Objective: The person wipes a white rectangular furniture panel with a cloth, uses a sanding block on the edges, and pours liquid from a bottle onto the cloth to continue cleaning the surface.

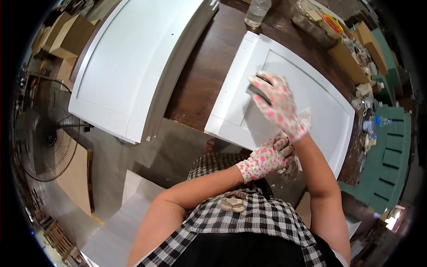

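Note:
A white panel [320,109] with a recessed middle lies flat on the brown table in front of me. Over its left part, my right hand [281,104], in a flower-patterned glove, is closed around a dark grey block [259,94] that looks like a sanding block. My left hand [264,159], gloved the same way, is at the panel's near edge beside my right wrist. Its fingers curl around a crumpled pale rag [292,171], partly hidden behind the hand and the right forearm.
A stack of white panels [133,66] stands on the table's left. A clear bottle [258,12] is at the back, and cardboard boxes of odds and ends [351,58] are at the right. A black fan [49,131] is at the far left, and a green slotted piece [391,160] at the right.

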Tool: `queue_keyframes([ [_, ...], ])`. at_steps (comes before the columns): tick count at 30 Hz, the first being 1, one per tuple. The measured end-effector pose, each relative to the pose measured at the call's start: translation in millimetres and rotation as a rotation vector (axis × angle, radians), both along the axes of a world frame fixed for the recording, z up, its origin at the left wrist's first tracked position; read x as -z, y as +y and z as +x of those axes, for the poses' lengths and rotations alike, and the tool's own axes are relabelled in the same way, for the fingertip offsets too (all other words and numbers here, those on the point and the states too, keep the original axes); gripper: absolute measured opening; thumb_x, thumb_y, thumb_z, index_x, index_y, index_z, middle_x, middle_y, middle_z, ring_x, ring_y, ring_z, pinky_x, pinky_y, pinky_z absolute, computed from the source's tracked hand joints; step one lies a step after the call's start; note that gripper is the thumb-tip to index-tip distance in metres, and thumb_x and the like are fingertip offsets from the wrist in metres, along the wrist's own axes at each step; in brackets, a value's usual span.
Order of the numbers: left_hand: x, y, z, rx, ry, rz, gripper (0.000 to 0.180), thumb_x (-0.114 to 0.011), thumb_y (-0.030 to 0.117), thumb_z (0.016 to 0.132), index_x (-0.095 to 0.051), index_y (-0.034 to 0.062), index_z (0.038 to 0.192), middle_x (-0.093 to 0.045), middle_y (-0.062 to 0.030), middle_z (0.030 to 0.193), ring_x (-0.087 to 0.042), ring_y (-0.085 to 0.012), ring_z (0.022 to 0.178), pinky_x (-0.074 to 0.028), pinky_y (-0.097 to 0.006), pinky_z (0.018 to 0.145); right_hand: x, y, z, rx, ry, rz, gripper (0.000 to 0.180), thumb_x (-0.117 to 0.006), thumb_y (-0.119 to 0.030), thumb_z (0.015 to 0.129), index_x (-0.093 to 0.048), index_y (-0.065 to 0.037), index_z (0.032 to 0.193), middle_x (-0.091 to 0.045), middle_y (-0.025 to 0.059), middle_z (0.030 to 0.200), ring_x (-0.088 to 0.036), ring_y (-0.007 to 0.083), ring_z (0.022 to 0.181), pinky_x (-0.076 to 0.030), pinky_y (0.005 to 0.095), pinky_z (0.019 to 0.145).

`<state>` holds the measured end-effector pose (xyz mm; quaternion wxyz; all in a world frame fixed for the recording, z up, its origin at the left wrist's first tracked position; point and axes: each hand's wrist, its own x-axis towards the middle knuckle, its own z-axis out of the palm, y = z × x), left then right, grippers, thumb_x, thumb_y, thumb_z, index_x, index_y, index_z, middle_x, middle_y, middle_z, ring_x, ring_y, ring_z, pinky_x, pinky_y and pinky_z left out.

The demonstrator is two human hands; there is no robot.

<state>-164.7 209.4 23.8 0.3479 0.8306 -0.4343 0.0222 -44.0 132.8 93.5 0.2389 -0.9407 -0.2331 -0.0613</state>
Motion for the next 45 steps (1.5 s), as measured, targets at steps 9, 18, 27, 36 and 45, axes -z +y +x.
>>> queue_keyframes([
  [9, 47, 6, -33, 0.121, 1.080, -0.505, 0.056, -0.051, 0.028, 0.096, -0.033, 0.0077, 0.145, -0.037, -0.0136, 0.147, -0.039, -0.0269, 0.133, -0.032, -0.039, 0.111, 29, 56, -39, -0.685, 0.077, -0.010, 0.034, -0.066, -0.021, 0.076, -0.065, -0.017, 0.110, -0.059, 0.0123, 0.116, -0.056, 0.0315, 0.105, -0.044, 0.0463, 0.091],
  [18, 15, 0, -27, -0.148, 0.924, -0.807, 0.026, -0.050, 0.020, 0.092, -0.064, 0.0071, 0.110, -0.057, -0.0176, 0.121, -0.047, -0.0356, 0.120, -0.038, -0.045, 0.100, 21, 64, -50, -0.710, 0.099, -0.124, 0.038, -0.065, -0.024, 0.079, -0.063, -0.020, 0.117, -0.057, 0.0142, 0.123, -0.054, 0.0332, 0.108, -0.044, 0.0484, 0.089],
  [27, 52, -29, -36, -0.285, 0.558, -0.504, 0.038, -0.057, 0.023, 0.082, -0.061, 0.0041, 0.115, -0.057, -0.0145, 0.124, -0.047, -0.0331, 0.124, -0.039, -0.039, 0.103, 15, 69, -43, -0.698, 0.156, 0.058, 0.037, -0.065, -0.017, 0.078, -0.065, -0.019, 0.115, -0.061, 0.0118, 0.118, -0.056, 0.0326, 0.107, -0.044, 0.0444, 0.090],
  [36, 34, -12, -28, -0.099, 0.408, -0.125, 0.042, -0.050, 0.031, 0.094, -0.053, 0.0064, 0.128, -0.055, -0.0150, 0.128, -0.048, -0.0332, 0.122, -0.040, -0.044, 0.100, 18, 58, -26, -0.689, 0.033, -0.101, 0.038, -0.064, -0.017, 0.079, -0.064, -0.022, 0.117, -0.058, 0.0137, 0.115, -0.054, 0.0331, 0.106, -0.045, 0.0435, 0.088],
  [45, -7, -16, 9, 0.048, 0.205, 0.007, 0.022, -0.063, 0.016, 0.073, -0.066, 0.0113, 0.095, -0.061, -0.0077, 0.098, -0.057, -0.0286, 0.099, -0.047, -0.042, 0.072, 32, -7, 116, -0.147, -0.217, -0.211, 0.033, -0.066, -0.016, 0.076, -0.066, -0.013, 0.108, -0.059, 0.0116, 0.115, -0.054, 0.0304, 0.109, -0.043, 0.0439, 0.092],
])
